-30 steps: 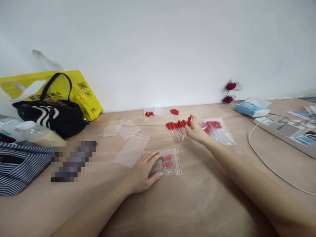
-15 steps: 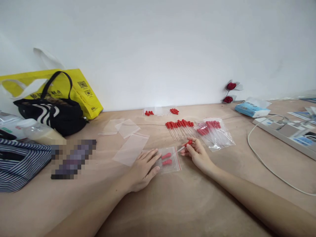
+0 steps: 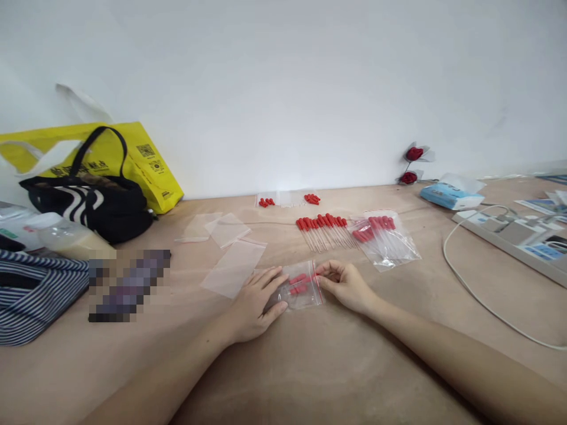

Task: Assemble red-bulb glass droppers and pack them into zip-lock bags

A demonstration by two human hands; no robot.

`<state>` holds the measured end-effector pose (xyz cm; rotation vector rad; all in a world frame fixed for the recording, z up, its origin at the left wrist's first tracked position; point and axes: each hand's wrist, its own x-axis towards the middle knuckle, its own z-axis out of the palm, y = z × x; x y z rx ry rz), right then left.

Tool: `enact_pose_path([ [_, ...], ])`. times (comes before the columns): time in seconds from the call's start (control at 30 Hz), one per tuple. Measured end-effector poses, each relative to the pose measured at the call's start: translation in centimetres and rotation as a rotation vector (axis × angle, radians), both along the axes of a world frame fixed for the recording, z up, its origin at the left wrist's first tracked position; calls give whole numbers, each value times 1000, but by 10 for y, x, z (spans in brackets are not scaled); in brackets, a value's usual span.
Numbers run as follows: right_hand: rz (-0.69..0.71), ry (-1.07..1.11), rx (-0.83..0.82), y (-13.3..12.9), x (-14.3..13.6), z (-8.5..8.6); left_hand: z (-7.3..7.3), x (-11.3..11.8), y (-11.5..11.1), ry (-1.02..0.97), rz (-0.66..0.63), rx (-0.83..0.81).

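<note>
A clear zip bag (image 3: 305, 301) with red-bulbed droppers in it lies on the table. My left hand (image 3: 257, 301) rests with fingers spread on the bag's left end. At the bag's red-lined right opening, my right hand (image 3: 345, 286) pinches the red end of a dropper (image 3: 315, 276), whose front part is inside the bag. Beyond the hands is a row of red-bulbed droppers (image 3: 323, 223). To its right lies a bigger clear bag (image 3: 390, 254) holding several more. Flat clear bags (image 3: 234, 267) lie beyond my left hand.
Near the wall are small bags with red bulbs (image 3: 312, 199). At the left stand a yellow bag (image 3: 155, 183), black bag (image 3: 119, 206), bottle (image 3: 66, 236) and striped bag (image 3: 39, 301). Tissues (image 3: 447, 195), a power strip (image 3: 522, 236) with its cable, and red roses (image 3: 410, 177) are right.
My right hand has moved left and slightly down, bringing its dropper from outside the bag into the opening. My left hand has stayed on the bag.
</note>
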<state>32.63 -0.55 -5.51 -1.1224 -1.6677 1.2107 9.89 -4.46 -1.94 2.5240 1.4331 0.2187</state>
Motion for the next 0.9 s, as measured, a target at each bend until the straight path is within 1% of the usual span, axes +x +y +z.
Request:
enact_pose_path([
  [0.07,-42,-10,0,0,-3,1,-1,0,0,1,1,1],
  [0.13,-33,-46,-3,-1,-3,4,0,0,0,-1,-1,2],
  [0.2,45,-60,-48,-1,-1,8,1,0,0,-10,-7,7],
  [0.3,185,-8,-150,0,2,13,2,1,0,-16,-7,2],
  [0.4,245,86,-182,0,3,13,2,1,0,-13,-5,5],
  [0.5,237,80,-112,-1,-1,9,1,0,0,-22,-14,21],
  [0.57,187,40,-54,-3,-4,6,1,0,0,-28,-17,23],
  [0.63,143,30,-29,-4,-6,5,1,0,0,-31,-17,19],
  [0.7,149,50,-50,-4,-7,5,1,1,0,-31,-14,13],
  [0.83,242,56,-125,-3,-6,8,1,1,0,-38,-12,12],
  [0.9,248,42,-129,-2,-5,9,0,0,0,-50,-21,14],
])
